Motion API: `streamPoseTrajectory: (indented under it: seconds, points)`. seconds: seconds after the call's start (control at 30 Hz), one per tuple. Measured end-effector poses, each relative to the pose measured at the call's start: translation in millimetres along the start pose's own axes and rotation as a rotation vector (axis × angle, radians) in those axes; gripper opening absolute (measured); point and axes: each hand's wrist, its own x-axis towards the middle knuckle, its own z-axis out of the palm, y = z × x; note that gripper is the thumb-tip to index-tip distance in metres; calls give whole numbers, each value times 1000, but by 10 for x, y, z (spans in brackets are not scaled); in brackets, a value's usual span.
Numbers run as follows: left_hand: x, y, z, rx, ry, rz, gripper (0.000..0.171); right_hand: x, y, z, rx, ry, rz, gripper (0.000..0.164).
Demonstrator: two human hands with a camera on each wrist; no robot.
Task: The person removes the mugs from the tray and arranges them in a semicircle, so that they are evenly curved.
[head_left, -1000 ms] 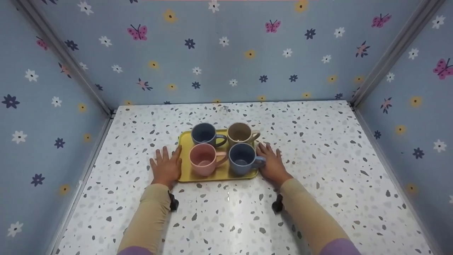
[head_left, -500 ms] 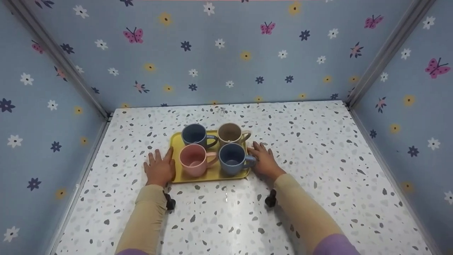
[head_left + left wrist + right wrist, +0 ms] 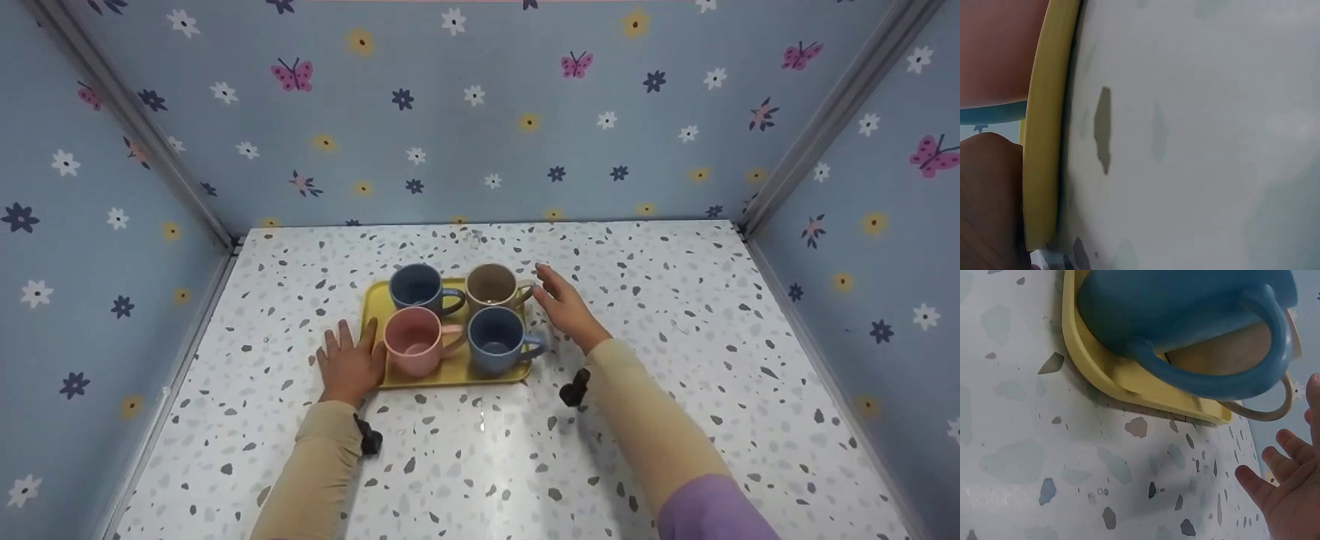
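A yellow tray (image 3: 450, 373) carries a dark blue mug (image 3: 415, 289) at back left, a beige mug (image 3: 491, 286) at back right, a pink mug (image 3: 414, 341) at front left and a lighter blue mug (image 3: 496, 339) at front right. My left hand (image 3: 351, 365) lies with spread fingers against the tray's left edge, its thumb over the rim. My right hand (image 3: 568, 307) is raised beside the beige mug's handle, fingers extended and holding nothing. In the right wrist view its fingers (image 3: 1280, 464) stand apart from the tray and the blue mug's handle (image 3: 1224, 379).
The tray stands on a white speckled table (image 3: 465, 465). Blue flower-patterned panels (image 3: 480, 112) close off the back and both sides, joined by grey corner posts (image 3: 832, 105). Each wrist wears a small black camera (image 3: 575, 388).
The tray with its mugs shifted slightly left, then stayed about there. My right hand has come off the tray's right edge and moved up and back to the beige mug's handle. My left hand stays at the tray.
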Motion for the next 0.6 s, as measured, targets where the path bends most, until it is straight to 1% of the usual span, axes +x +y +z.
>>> streamPoseTrajectory:
  seconds: [0.1,0.2,0.37,0.47,0.6]
  points:
    - [-16,3,31,8,0,-5,59,22,19,87,33,6,-16,56]
    - [-3,12,51,24,-9,0,60,36,35,159,71,27,-27,51]
    - [6,2,82,29,-28,11,61,58,58,249,147,104,2,31]
    - [3,-17,91,21,-44,4,62,73,55,278,138,121,22,23]
    - [4,-40,79,5,-55,-2,63,93,22,302,110,132,40,24]
